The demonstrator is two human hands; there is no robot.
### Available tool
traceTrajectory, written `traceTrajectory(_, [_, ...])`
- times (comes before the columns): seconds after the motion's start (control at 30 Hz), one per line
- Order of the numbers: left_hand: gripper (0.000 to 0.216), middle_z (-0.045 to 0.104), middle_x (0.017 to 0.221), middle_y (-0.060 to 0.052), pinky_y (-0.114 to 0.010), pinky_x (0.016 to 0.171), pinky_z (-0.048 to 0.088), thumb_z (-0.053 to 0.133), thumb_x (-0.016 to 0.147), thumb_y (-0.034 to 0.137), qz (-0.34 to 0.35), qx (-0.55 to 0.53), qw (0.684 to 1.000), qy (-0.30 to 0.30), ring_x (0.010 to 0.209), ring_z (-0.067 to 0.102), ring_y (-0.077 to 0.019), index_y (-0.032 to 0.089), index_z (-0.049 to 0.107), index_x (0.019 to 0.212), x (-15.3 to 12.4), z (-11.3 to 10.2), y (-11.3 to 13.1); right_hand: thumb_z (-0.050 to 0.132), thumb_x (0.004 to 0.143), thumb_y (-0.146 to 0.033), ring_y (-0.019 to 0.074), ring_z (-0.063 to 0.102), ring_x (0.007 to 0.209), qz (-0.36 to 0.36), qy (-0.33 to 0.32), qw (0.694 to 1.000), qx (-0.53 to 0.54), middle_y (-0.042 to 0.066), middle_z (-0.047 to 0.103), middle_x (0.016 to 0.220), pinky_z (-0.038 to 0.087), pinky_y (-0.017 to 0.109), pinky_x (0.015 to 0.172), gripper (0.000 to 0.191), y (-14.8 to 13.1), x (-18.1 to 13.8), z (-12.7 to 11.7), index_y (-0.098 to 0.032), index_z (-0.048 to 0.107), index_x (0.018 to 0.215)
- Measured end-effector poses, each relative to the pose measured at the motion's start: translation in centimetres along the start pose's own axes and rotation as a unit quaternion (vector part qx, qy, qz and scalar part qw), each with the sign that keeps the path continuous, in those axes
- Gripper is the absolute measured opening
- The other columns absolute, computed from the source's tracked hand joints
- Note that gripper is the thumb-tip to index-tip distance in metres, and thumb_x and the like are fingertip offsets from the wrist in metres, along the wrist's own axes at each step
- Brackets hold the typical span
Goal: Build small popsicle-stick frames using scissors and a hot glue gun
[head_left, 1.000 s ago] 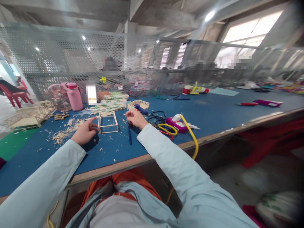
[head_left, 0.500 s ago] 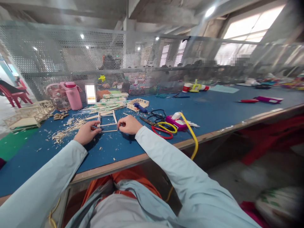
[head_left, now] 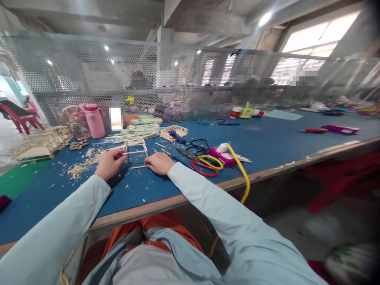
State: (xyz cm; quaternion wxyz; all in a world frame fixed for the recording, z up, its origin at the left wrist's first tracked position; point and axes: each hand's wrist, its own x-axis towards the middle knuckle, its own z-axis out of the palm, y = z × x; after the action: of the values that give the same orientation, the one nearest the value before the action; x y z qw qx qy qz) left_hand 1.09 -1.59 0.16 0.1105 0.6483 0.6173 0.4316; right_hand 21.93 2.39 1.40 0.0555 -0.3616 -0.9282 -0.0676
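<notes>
A small square frame of thin wooden sticks [head_left: 135, 153] lies on the blue table top [head_left: 267, 146] in front of me. My left hand [head_left: 108, 164] pinches the frame's left side with its fingers curled. My right hand [head_left: 159, 162] is closed over the frame's near right corner, pressing a loose stick [head_left: 139, 167] there. Both arms wear pale blue sleeves.
Red and yellow scissors [head_left: 204, 163], a pink glue gun [head_left: 224, 155] with a yellow cord, a blue tool and black cable lie right of my hands. Wood chips [head_left: 81, 164], a pink bottle [head_left: 95, 120], stick bundles and finished stick models sit left and behind. A mesh screen backs the table.
My right hand came off the dark blue pen area and moved left and nearer to the frame's right corner. My left hand closed onto the frame's left side.
</notes>
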Motion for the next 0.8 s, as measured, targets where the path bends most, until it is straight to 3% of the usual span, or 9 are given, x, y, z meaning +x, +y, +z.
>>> traceTrajectory(0.2, [0.047, 0.065, 0.069, -0.005, -0.027, 0.056, 0.048, 0.06, 0.064, 0.046, -0.065, -0.116, 0.991, 0.032, 0.057, 0.058, -0.015, 0.013, 0.066, 0.097, 0.5, -0.3, -1.1, 0.052, 0.083, -0.026, 0.0165, 0.059, 0.086, -0.089, 0.02, 0.994, 0.063, 0.006, 0.064, 0.096, 0.038, 0.023, 0.067, 0.018, 0.2, -0.4, 0.1, -0.021, 0.067, 0.089])
traceTrajectory(0.33, [0.047, 0.062, 0.065, -0.002, -0.025, 0.053, 0.048, 0.066, 0.058, 0.045, -0.085, -0.2, 0.974, 0.065, 0.057, 0.056, -0.013, 0.012, 0.064, 0.091, 0.6, -0.2, -0.7, 0.056, 0.078, -0.014, 0.0139, 0.057, 0.082, -0.139, 0.015, 0.981, 0.131, 0.006, 0.064, 0.089, 0.039, 0.022, 0.072, 0.014, 0.1, -0.2, 0.5, -0.016, 0.067, 0.085])
traceTrajectory(0.6, [0.041, 0.058, 0.06, 0.004, -0.02, 0.052, 0.047, 0.078, 0.044, 0.031, -0.129, -0.413, 0.885, 0.169, 0.054, 0.054, -0.0077, 0.014, 0.059, 0.077, 1.1, -0.9, -0.1, 0.062, 0.074, -0.015, 0.0108, 0.054, 0.067, -0.113, 0.003, 0.969, 0.221, 0.003, 0.063, 0.076, 0.039, 0.02, 0.064, 0.018, 0.7, -0.3, 0.4, -0.012, 0.067, 0.091])
traceTrajectory(0.8, [0.022, 0.061, 0.062, 0.002, -0.014, 0.051, 0.048, 0.074, 0.056, 0.016, -0.173, -0.511, 0.835, 0.108, 0.056, 0.059, -0.0063, 0.014, 0.057, 0.07, 0.6, -0.3, 1.1, 0.062, 0.075, -0.02, 0.0124, 0.055, 0.073, -0.135, -0.016, 0.972, 0.19, 0.006, 0.064, 0.082, 0.039, 0.021, 0.068, 0.013, 0.0, 0.3, 0.3, -0.014, 0.071, 0.083])
